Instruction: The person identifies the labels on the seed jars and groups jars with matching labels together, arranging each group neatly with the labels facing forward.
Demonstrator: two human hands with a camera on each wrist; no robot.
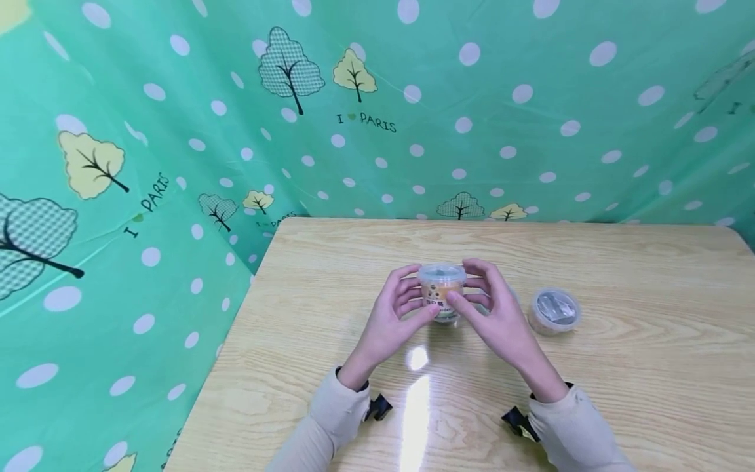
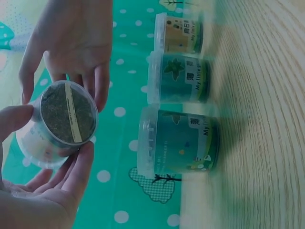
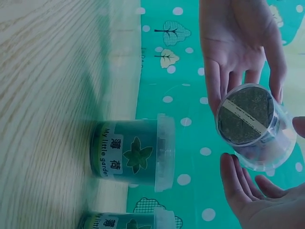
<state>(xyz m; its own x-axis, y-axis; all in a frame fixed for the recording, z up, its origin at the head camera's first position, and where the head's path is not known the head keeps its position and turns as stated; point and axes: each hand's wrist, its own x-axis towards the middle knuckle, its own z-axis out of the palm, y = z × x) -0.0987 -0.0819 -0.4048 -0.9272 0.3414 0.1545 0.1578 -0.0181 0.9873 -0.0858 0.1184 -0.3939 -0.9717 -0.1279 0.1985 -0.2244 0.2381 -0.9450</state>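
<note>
Between both hands, above the table, is a clear plastic cup [image 1: 435,294] with an orange label and a clear lid, held upright. The left hand [image 1: 396,313] grips its left side, and the right hand [image 1: 494,313] its right side, thumbs at the front and fingers around the sides. Both wrist views look up at the cup's see-through bottom, where dark soil-like material [image 2: 57,112] and a pale printed strip [image 3: 244,117] show. Green-labelled cups [image 2: 183,143] stand on the table below; in the head view the right hand partly hides what lies behind it.
A lidded cup [image 1: 554,311] with a silvery packet under its lid stands right of the hands. The left wrist view also shows an orange-labelled cup [image 2: 183,33] in the row. A green dotted curtain [image 1: 377,170] hangs behind the wooden table [image 1: 649,380].
</note>
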